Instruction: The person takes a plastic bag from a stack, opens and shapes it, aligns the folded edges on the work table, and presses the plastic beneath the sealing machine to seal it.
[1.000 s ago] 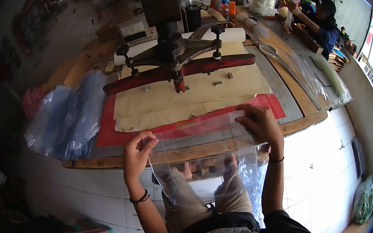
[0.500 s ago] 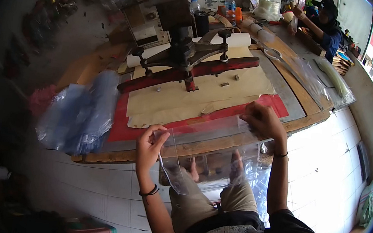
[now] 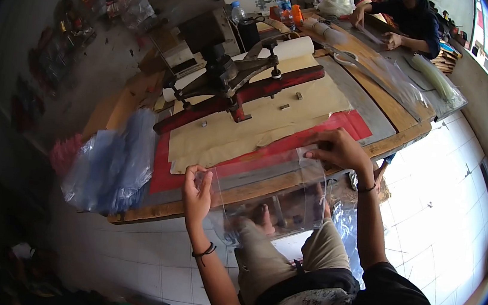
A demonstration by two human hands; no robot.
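A clear plastic sheet [image 3: 269, 194] hangs stretched between my two hands, in front of the table edge and over my lap. My left hand [image 3: 196, 194] pinches its upper left corner between thumb and fingers. At the upper right corner, my right hand [image 3: 340, 149] grips the sheet, close to the red mat [image 3: 357, 129]. Whether the plastic is one layer or several, I cannot tell. Beyond it, a cream sheet [image 3: 227, 141] lies on the mat beneath the red bar [image 3: 288, 83] of a press. Small metal blocks [image 3: 285, 106] rest on the cream sheet.
A stack of bluish plastic [image 3: 113, 165] overhangs the table's left end. Along the right side lie a long metal ruler [image 3: 383, 93] and clear plastic strips [image 3: 435, 81]. Bottles [image 3: 237, 12] stand behind the press. A co-worker [image 3: 412, 27] sits at the far right.
My view has tilted and shifted. Both hands still hold the plastic sheet, with its right corner slightly higher in view. The co-worker's hands have come down to the table.
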